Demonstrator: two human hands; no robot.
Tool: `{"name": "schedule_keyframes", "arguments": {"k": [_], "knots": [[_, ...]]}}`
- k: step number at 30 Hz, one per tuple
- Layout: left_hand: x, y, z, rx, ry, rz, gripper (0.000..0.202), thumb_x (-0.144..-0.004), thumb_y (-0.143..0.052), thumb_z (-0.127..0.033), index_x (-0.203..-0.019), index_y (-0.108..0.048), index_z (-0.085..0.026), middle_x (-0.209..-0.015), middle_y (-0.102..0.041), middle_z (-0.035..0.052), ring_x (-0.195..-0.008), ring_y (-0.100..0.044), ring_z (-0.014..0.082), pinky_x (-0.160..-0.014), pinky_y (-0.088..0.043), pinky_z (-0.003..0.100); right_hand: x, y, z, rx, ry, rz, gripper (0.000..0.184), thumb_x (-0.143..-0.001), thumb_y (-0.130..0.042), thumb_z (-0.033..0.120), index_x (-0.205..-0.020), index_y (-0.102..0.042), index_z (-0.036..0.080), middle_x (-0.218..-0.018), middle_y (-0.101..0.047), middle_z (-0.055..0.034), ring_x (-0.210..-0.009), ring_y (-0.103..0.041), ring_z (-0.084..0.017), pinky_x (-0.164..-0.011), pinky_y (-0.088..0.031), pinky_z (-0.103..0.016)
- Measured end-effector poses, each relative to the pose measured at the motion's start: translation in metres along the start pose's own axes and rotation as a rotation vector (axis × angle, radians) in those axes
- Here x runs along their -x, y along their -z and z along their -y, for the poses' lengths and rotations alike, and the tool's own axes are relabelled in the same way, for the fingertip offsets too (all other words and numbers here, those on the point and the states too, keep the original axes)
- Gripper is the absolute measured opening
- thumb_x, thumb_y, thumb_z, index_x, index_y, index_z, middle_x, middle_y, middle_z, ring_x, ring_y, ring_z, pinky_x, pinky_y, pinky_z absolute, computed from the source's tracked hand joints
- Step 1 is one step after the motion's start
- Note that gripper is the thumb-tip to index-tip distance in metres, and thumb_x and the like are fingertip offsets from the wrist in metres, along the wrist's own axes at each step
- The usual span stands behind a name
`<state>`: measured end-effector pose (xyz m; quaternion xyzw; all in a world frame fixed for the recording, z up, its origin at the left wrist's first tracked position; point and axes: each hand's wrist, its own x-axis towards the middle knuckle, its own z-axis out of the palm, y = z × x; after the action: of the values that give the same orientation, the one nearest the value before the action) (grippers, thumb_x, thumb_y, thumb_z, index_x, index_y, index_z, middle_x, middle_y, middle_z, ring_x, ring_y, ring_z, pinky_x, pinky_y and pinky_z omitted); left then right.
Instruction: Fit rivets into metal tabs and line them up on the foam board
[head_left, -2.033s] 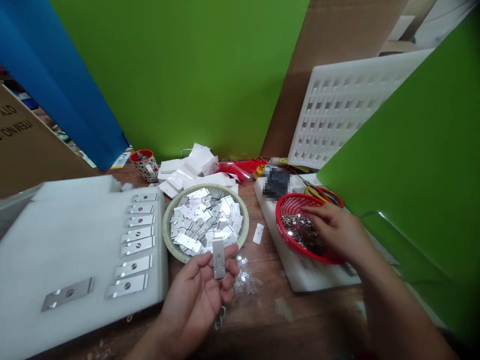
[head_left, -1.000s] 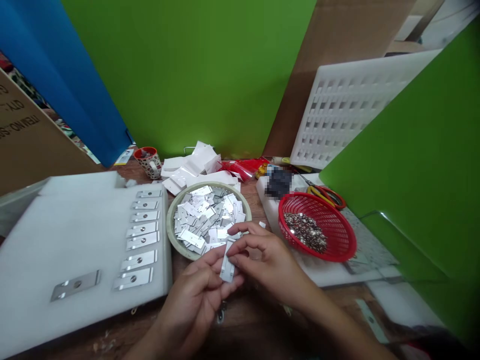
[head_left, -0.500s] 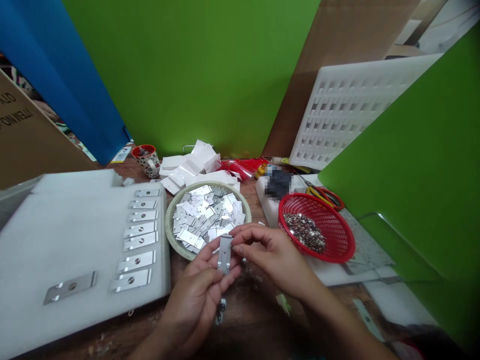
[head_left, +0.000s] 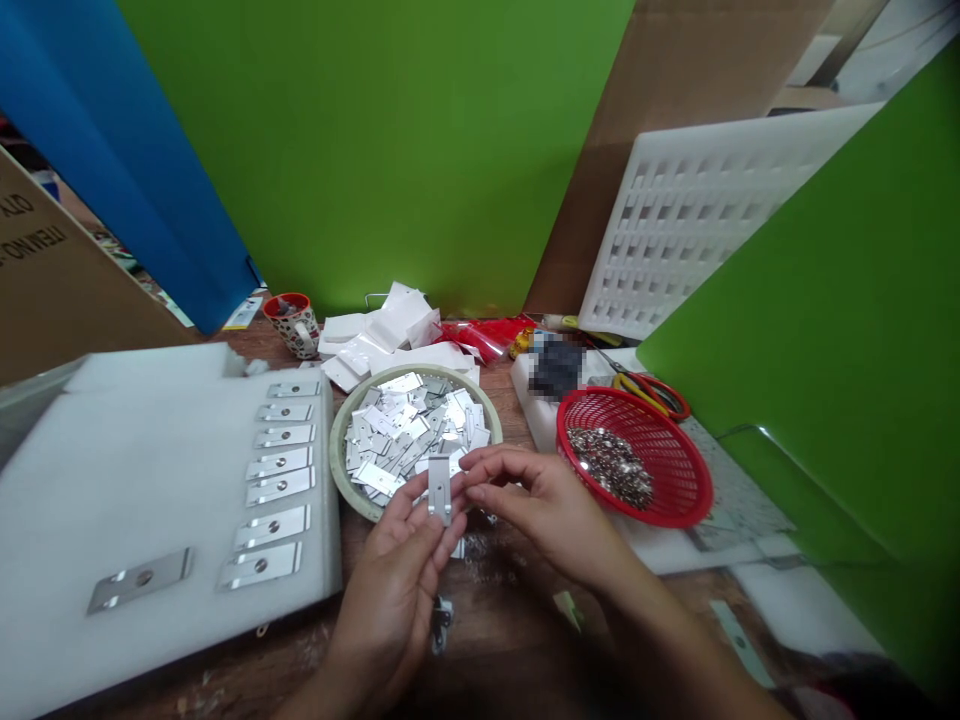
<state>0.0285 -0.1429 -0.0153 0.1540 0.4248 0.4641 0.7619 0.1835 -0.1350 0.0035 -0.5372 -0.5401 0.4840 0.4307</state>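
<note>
My left hand [head_left: 401, 570] grips a flat silver metal plate [head_left: 439, 488], held upright with the thumb on its lower end. Close by on the right, my right hand [head_left: 536, 510] has its thumb and forefinger pinched together; whatever lies between them, if anything, is too small or hidden to tell. Just beyond both hands sits a round pale basin [head_left: 340, 455] heaped with similar loose metal plates [head_left: 409, 425]. Inside a red plastic basket [head_left: 686, 480] at the right lie many small shiny metal pieces [head_left: 611, 465].
At left, a white foam block [head_left: 150, 450] carries a column of several plates with round studs, plus one apart. A patterned mug [head_left: 295, 325], white paper scraps [head_left: 390, 335] and scissors [head_left: 652, 393] lie farther back. Green panels [head_left: 390, 150] stand behind and at right.
My left hand has shifted slightly left with the plate, leaving a gap from the right fingertips. The right hand has hardly moved.
</note>
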Motion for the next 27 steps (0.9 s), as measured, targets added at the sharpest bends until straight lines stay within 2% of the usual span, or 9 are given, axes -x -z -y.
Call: {"name": "schedule_keyframes", "arguments": {"k": [5, 11, 22, 24, 27], "knots": [[-0.001, 0.0, 0.0, 0.024, 0.025, -0.024, 0.035, -0.088, -0.052, -0.001, -0.121, -0.048, -0.012, -0.115, -0.069, 0.0139, -0.11, -0.064, 0.0196, -0.1, -0.049, 0.03, 0.0, 0.004, -0.001, 0.069, 0.051, -0.038, 0.008, -0.08, -0.066, 0.016, -0.08, -0.072, 0.02, -0.102, -0.067, -0.004, -0.1, -0.062, -0.017, -0.095, -0.043, -0.035], [0.0, -0.001, -0.001, 0.047, 0.031, -0.067, 0.038, -0.087, -0.05, 0.002, -0.121, -0.048, -0.014, -0.11, -0.071, 0.012, -0.108, -0.065, 0.0193, -0.1, -0.05, 0.031, 0.0, 0.002, -0.004, 0.067, 0.048, -0.031, 0.008, -0.081, -0.064, 0.018, -0.08, -0.072, 0.02, -0.102, -0.066, -0.0039, -0.099, -0.062, -0.017, -0.093, -0.044, -0.035], [0.0, -0.003, 0.001, 0.048, 0.032, -0.1, 0.033, -0.083, -0.052, 0.003, -0.111, -0.057, -0.014, -0.118, -0.066, 0.0097, -0.109, -0.064, 0.017, -0.099, -0.05, 0.03, -0.008, -0.011, -0.001, 0.109, 0.055, -0.047, 0.006, -0.075, -0.066, 0.015, -0.075, -0.07, 0.019, -0.104, -0.064, -0.0043, -0.102, -0.06, -0.018, -0.094, -0.044, -0.035], [0.0, -0.002, 0.001, 0.035, 0.039, -0.073, 0.03, -0.083, -0.053, 0.002, -0.108, -0.059, -0.014, -0.117, -0.066, 0.0093, -0.107, -0.064, 0.0166, -0.097, -0.051, 0.029, -0.01, -0.012, -0.002, 0.084, 0.017, -0.036, 0.005, -0.076, -0.064, 0.016, -0.077, -0.069, 0.018, -0.1, -0.066, -0.004, -0.092, -0.063, -0.017, -0.086, -0.048, -0.033], [0.002, 0.006, 0.005, -0.043, 0.1, 0.059, 0.023, -0.083, -0.059, -0.004, -0.104, -0.063, -0.013, -0.109, -0.069, 0.0083, -0.1, -0.066, 0.0164, -0.095, -0.051, 0.03, -0.005, -0.01, -0.005, 0.084, -0.101, 0.046, 0.007, -0.08, -0.061, 0.02, -0.082, -0.067, 0.017, -0.082, -0.068, -0.0016, -0.067, -0.063, -0.014, -0.062, -0.05, -0.026]]}}
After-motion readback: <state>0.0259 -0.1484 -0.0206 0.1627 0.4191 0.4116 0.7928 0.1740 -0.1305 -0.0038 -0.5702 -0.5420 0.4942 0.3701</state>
